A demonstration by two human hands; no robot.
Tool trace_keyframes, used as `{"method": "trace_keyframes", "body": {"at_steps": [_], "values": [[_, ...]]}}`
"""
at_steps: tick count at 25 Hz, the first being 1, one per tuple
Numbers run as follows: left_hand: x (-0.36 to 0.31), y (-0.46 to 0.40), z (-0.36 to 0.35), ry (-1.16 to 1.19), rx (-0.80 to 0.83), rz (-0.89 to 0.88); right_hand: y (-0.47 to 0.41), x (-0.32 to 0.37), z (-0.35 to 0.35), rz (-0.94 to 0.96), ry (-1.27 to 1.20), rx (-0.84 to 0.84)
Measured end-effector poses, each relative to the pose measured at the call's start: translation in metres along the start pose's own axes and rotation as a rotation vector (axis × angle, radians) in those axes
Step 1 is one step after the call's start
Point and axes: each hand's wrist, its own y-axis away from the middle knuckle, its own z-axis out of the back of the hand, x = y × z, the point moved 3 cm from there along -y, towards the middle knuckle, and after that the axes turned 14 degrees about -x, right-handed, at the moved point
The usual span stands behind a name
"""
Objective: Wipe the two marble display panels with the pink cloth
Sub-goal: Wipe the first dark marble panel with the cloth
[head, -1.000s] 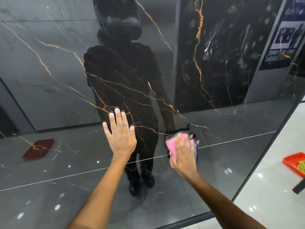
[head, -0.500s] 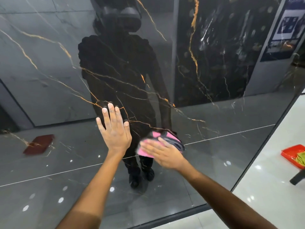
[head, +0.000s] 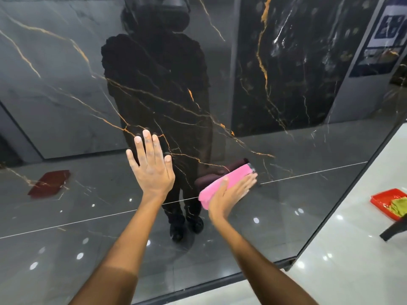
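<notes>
Against the glossy dark marble panel [head: 66, 95] with gold veins, the person's left hand [head: 152, 168] lies flat, its grip wide with fingers straight and spread. Just beside it, the right hand [head: 231, 192] presses the folded pink cloth [head: 224, 183] onto the panel with straight fingers. Off right, a red tray [head: 381, 201] sits on the pale floor [head: 352, 249].

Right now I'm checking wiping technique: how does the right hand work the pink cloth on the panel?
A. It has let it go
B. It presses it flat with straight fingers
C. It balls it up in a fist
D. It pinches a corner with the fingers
B: the right hand lies flat with straight fingers, pressing the pink cloth against the marble panel.
</notes>
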Motion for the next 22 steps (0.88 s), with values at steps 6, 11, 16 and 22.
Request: {"method": "trace_keyframes", "body": {"at_steps": [6, 11, 16, 22], "values": [[-0.003, -0.007, 0.004, 0.002, 0.062, 0.042, -0.182, 0.010, 0.022, -0.062, -0.042, -0.301], [-0.038, -0.051, 0.023, 0.200, 0.069, 0.216, -0.073, 0.087, -0.005, 0.983, 0.009, 0.156], [-0.065, -0.212, 0.005, 0.129, -0.063, 0.106, -0.308, 0.195, 0.023, 0.691, 0.052, -0.243], [-0.061, -0.226, -0.011, -0.037, -0.068, 0.039, -0.223, 0.217, 0.003, 1.075, 0.011, -0.230]]}}
